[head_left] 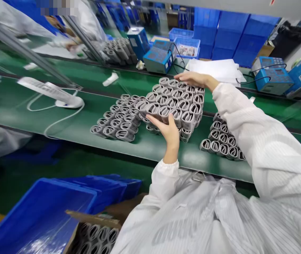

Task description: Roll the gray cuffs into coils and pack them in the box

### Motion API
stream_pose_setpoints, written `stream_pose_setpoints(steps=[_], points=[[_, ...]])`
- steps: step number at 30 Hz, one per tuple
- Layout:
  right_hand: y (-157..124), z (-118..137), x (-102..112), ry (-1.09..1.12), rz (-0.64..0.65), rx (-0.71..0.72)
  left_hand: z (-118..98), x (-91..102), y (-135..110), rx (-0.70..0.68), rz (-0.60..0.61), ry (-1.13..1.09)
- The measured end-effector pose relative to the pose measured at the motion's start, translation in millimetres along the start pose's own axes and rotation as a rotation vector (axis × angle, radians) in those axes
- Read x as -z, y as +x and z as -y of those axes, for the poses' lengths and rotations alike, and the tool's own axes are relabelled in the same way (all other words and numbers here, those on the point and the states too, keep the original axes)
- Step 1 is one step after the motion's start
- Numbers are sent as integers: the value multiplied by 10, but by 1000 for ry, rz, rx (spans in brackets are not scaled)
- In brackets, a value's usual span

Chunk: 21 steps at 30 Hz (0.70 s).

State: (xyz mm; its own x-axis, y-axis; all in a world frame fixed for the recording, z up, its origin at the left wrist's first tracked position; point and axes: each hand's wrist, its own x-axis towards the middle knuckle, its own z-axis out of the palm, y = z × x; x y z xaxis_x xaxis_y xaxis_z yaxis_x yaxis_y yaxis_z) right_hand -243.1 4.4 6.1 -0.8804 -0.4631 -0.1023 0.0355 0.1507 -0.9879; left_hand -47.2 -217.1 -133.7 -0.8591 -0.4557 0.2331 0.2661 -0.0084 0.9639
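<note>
A block of several rolled grey cuffs (172,102) stands over the green bench, their spiral ends facing me. My left hand (169,133) presses its near lower side, with thumb and fingers spread against the rolls. Along the far top edge lies my right hand (192,79), fingers stretched flat, so the block is held between both palms. More rolls show under the block; whether it rests on them I cannot tell. To the left sits a lower group of rolled cuffs (120,118), and to the right another group (220,139), partly hidden by my right sleeve.
A white lamp-like device (69,101) with a cable stands left on the green bench (68,135). Blue test boxes (159,55) and white paper (216,68) lie behind. Below are a blue bin (47,211) and a carton of rolls (100,234). A co-worker's sleeve (92,24) shows across the bench.
</note>
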Motion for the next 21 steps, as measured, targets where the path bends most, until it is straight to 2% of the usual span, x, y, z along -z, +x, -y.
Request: stream_pose_setpoints(steps=[3,6,10,14,18,21], points=[[-10,-63,113,3,129,-32,-2,-65,33,8,0,0],[0,-156,179,73,153,-89,-34,-114,27,41,-10,-10],[38,-338,-5,162,128,-165,-111,-159,-26,64,-52,12],[-30,-296,-173,154,186,-76,-234,-177,-57,-15,-77,10],[-316,-21,-54,119,233,36,-438,-295,-120,-196,-28,-5],[-794,157,155,108,234,70,-621,-506,-364,-253,24,-36]])
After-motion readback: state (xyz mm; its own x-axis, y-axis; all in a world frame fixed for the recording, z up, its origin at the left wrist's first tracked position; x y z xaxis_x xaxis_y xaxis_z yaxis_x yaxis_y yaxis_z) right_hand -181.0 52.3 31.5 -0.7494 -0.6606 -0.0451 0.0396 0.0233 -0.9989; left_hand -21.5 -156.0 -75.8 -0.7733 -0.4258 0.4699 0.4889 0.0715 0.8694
